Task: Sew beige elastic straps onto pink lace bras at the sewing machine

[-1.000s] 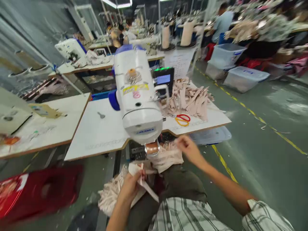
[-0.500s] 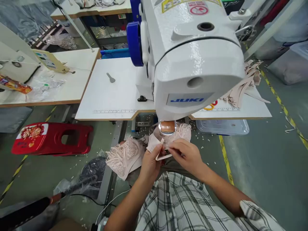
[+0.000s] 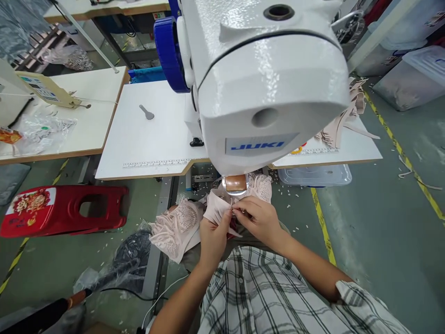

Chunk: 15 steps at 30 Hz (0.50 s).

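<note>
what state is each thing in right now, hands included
Pale fabric, bunched
Left hand, closed on the pale fabric
Right hand, fingertips pinched at the fabric's edge
Sewing machine, above both hands; running or not, can't tell
Lacy bundle, heaped beside the left hand
Grey tool, lying flat
Fabric strips, loosely piled
Dark plastic bag, crumpled

Grn floor (image 3: 375,222) w/ yel tape (image 3: 323,226); red stool (image 3: 62,214) nr wht table (image 3: 93,88).
</note>
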### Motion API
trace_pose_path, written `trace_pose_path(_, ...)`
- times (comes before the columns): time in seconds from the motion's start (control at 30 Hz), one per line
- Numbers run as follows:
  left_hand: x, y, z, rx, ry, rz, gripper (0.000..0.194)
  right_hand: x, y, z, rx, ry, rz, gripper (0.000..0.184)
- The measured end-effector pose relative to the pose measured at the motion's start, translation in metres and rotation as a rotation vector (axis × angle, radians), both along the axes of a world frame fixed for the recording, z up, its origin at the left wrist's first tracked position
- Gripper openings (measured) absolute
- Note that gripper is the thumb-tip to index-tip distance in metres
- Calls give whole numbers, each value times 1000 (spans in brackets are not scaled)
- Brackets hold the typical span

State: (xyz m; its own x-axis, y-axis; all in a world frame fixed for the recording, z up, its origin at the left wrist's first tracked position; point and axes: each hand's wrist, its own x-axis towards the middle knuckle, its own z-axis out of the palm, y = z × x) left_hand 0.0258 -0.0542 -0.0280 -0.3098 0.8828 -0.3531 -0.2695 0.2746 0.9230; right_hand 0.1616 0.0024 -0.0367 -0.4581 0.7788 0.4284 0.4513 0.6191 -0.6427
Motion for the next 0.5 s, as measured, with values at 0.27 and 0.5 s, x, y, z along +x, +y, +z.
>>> trace_pose_path(0.27, -7, 0, 4, 60, 214, -149, 21, 11, 9, 1, -237, 1, 107, 17)
trace_pose_path(0.5, -9, 1, 0, 188, 317, -254, 16, 20, 16, 8, -410, 32, 239, 10)
